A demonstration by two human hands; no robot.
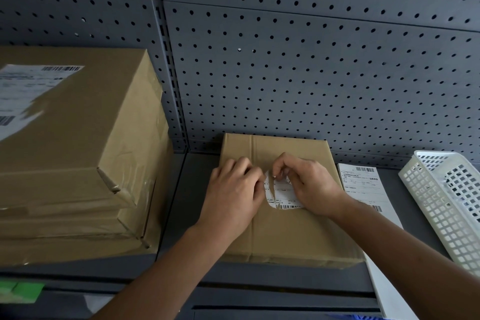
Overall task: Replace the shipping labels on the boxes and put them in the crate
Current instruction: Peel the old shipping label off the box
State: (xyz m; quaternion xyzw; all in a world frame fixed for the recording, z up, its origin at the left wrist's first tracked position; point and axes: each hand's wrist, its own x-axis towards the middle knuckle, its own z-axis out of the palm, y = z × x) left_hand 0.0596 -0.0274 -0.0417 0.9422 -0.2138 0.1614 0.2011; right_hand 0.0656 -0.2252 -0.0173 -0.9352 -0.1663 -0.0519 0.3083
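I see right hand [309, 184] grip narrow, pinching top edge of torn label [283, 196]. Left hand [233, 189] fingers curl on the label's torn left edge. Label part-peeled, stuck mid-top of box [285, 236]. Box lies flat on surface [187, 202]. Right of box: fresh sheet [363, 184], box edge overlapping it. Further right: white crate [441, 202], apart from box. Left of box: stack [78, 150] of bigger boxes, top one with ripped label. Behind box: pegboard [311, 60].

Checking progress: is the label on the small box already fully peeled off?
No, the torn label is partly stuck to the small box; the right hand pinches its lifted edge.
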